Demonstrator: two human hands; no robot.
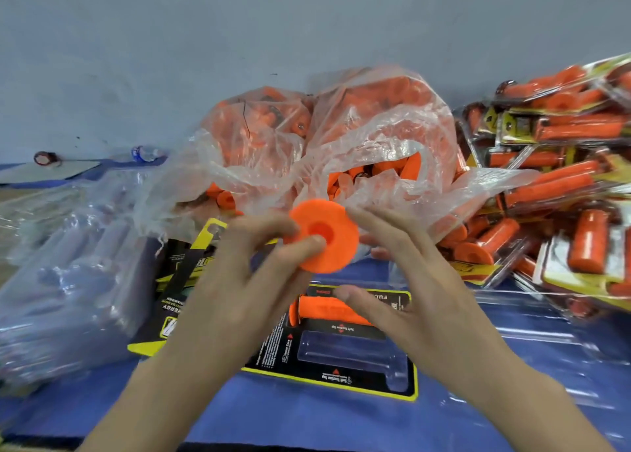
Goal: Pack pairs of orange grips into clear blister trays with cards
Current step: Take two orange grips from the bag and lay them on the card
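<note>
Two hands meet over one orange grip (pixel 336 243), raised above the blue table (pixel 307 421) just in front of a clear plastic bag (pixel 358 137) full of loose grips. It faces the camera end-on, so only its round, bright orange flange shows, matte, with a darker recessed hole at the centre; its barrel is hidden behind. The left hand (pixel 235 281) pinches it, thumb pressed on the flange face beside the hole and fingers curled behind the rim. The right hand (pixel 409 274) is released, fingers stretched nearly straight with their tips at the flange's right edge; whether they touch cannot be told. Below, a second grip (pixel 327 310) lies on its side in the far cavity of a blister tray (pixel 355 352) on a black, yellow-edged card (pixel 273 349); the near cavity holds nothing. Packed trays (pixel 560 178) are heaped at right.
</note>
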